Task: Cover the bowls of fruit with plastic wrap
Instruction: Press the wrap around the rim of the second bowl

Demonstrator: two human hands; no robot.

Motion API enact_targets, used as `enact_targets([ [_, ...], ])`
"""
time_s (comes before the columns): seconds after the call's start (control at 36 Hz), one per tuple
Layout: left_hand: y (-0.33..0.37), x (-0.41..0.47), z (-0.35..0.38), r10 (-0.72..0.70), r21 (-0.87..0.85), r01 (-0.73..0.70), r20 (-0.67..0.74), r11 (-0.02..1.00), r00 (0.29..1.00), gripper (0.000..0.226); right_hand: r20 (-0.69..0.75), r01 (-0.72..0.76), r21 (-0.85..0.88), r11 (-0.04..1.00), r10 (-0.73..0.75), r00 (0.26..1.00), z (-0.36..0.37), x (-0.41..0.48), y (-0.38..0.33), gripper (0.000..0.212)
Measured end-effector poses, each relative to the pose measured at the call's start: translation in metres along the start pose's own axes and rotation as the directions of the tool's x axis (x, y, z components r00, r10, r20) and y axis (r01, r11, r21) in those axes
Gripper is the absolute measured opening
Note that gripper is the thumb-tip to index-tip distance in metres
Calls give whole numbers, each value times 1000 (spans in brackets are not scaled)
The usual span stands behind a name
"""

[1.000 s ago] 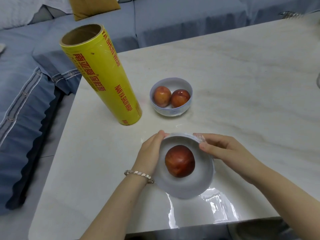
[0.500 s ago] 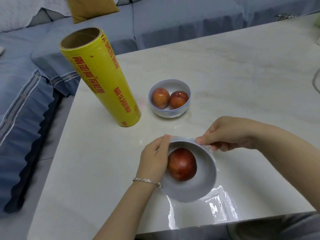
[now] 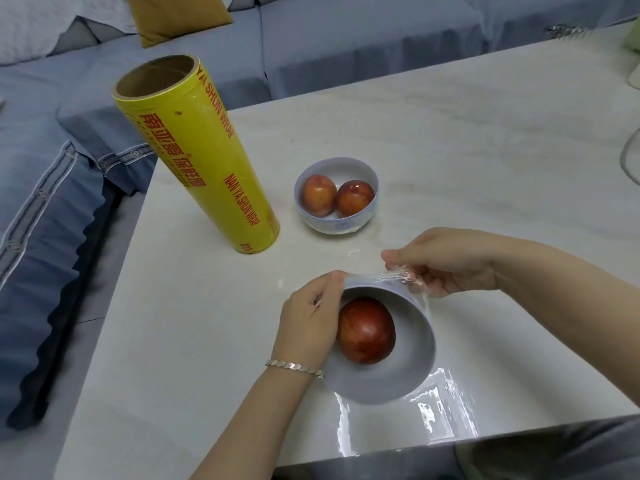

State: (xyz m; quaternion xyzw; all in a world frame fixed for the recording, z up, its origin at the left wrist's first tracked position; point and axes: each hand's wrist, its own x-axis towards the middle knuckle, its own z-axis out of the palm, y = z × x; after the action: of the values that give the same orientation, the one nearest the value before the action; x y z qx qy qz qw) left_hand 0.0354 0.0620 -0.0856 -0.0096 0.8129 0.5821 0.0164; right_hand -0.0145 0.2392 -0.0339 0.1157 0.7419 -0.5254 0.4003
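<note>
A white bowl [image 3: 391, 382] with one red fruit [image 3: 366, 330] stands near the table's front edge. Clear plastic wrap [image 3: 446, 410] lies under and around it, spread on the table toward me. My left hand [image 3: 308, 320] holds the bowl's left rim, fingers curled over the edge. My right hand [image 3: 446, 263] pinches the wrap at the bowl's far rim and pulls it up there. A second white bowl [image 3: 336, 225] with two red fruits [image 3: 337, 198] stands further back, uncovered. The yellow roll of wrap [image 3: 201, 157] stands upright to its left.
The pale marble table [image 3: 485, 150] runs back and right. A blue sofa [image 3: 52, 202] with cushions lies left and behind. A glass object [image 3: 630, 161] sits at the right edge. The table's front edge is just below the wrap.
My right hand moved from the bowl's right rim to its far side, lifting the wrap's edge there. My left hand stayed on the left rim. The bowl barely moved.
</note>
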Motion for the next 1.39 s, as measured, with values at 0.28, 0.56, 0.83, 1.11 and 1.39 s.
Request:
enact_targets([
  [0.28,-3,3,2,-23,29,23,7,999,1000,27,86,83,-208,975,-66,994,-1,-4,-11,30],
  [0.56,-5,2,1,4,40,-3,-26,999,1000,24,-306,441,-20,897,-425,852,25,14,18,26],
  [0.83,-7,-2,5,64,45,-60,-79,997,995,31,-409,358,-7,934,-330,851,28,25,27,28],
  [1.11,-6,-5,6,53,62,-47,-96,997,994,44,-485,375,38,926,-311,817,25,22,43,16],
  [1.39,-5,-2,4,54,103,-47,-69,994,996,22,-73,678,-380,629,-751,656,47,-11,40,38],
])
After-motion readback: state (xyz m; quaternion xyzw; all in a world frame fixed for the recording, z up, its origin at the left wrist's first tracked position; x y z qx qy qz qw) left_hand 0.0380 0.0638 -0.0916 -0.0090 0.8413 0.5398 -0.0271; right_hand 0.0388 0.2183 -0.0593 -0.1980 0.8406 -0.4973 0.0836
